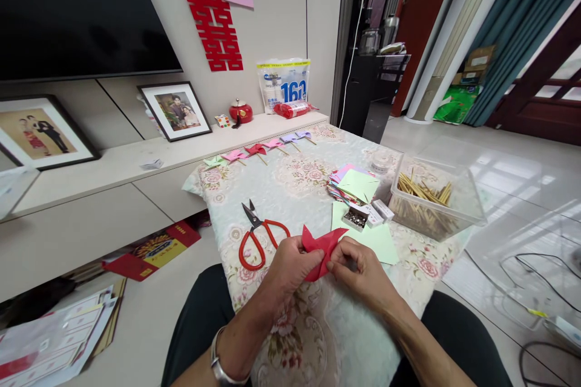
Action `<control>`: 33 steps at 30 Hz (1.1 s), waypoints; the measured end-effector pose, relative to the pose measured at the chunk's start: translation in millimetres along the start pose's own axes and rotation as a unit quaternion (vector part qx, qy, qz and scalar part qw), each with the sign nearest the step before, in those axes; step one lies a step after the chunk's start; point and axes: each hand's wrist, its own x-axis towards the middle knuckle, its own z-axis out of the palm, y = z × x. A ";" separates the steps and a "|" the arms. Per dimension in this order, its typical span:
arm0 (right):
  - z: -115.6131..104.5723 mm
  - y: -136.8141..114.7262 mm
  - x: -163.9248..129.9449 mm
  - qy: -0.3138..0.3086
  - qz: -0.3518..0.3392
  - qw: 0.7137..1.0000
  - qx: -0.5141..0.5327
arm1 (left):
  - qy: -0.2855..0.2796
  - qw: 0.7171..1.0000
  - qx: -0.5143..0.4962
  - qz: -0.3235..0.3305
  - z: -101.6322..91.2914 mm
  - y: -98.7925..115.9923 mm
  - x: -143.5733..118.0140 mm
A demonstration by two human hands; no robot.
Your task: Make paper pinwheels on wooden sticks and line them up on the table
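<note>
A red paper pinwheel with folded points is held above the near part of the table. My left hand grips its left side, the thumb pressed over the folds. My right hand is closed at its right edge, thumb and forefinger pinched together against the paper; anything small between those fingertips is hidden. Left of my hands lie scissors with red handles, blades slightly apart. Beyond my right hand, a small open box of metal pins sits on pale green paper.
Square coloured papers are stacked behind the pins, near small white boxes. A clear plastic bin of thin sticks stands at the right. Several finished pinwheels on sticks line the far edge of the floral tablecloth.
</note>
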 end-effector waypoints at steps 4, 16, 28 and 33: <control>0.8 -0.6 0.3 0.003 0.006 1.000 -0.012 | -0.003 1.000 0.011 0.000 1.4 7.1 -3.7; 3.5 3.5 0.7 0.010 0.007 0.999 -0.029 | 0.020 0.998 0.053 0.010 1.1 6.1 -1.2; 4.0 4.5 1.2 0.011 0.016 0.999 -0.028 | 0.012 0.999 0.045 0.019 -1.2 -2.7 1.6; 5.0 4.9 0.9 0.004 0.035 0.999 -0.026 | 0.022 0.997 0.073 0.024 1.6 -3.8 1.2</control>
